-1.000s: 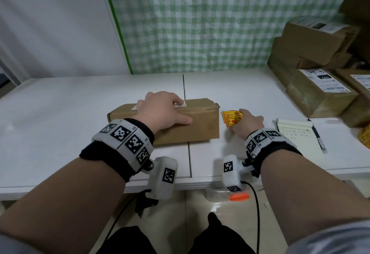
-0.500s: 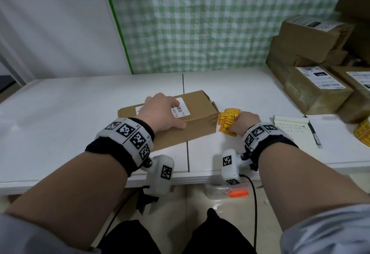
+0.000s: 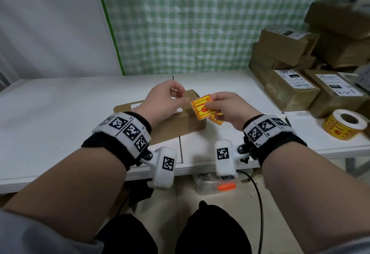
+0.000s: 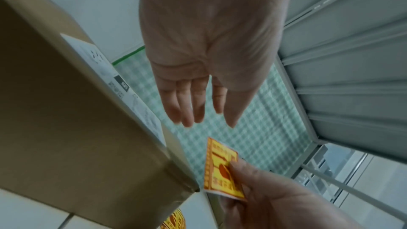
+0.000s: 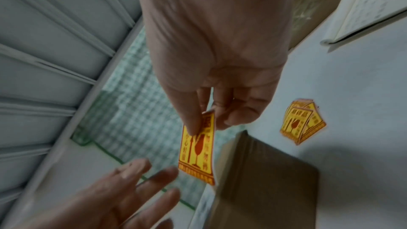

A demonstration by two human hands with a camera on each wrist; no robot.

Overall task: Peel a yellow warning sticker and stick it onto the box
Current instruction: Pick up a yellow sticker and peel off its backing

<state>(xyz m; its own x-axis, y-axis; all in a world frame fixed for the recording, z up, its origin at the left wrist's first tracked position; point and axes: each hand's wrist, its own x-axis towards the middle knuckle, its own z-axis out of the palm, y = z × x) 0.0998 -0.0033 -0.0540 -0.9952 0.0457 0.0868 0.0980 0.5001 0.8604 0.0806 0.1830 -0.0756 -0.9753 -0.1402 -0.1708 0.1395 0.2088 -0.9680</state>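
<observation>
A brown cardboard box [image 3: 176, 125] with a white label lies on the white table [image 3: 60, 117]. My right hand [image 3: 210, 103] is raised beside the box's right end and pinches one yellow warning sticker [image 3: 202, 107] between thumb and fingers. In the right wrist view the sticker [image 5: 197, 149] hangs from that pinch over the box's corner [image 5: 264, 171]. My left hand [image 3: 180, 95] hovers above the box just left of the sticker. Its fingers [image 4: 187, 111] are straight and hold nothing. They are near the sticker's edge [image 4: 220, 168] without touching it.
A loose pile of yellow stickers [image 5: 301, 121] lies on the table right of the box. A roll of the same stickers [image 3: 344, 125] stands at the right edge. Stacked labelled cardboard parcels [image 3: 290, 87] fill the back right. A checked green curtain hangs behind.
My right hand has lifted one sticker off the pile and raised it. My left hand has come off the box top and moved right, towards the sticker.
</observation>
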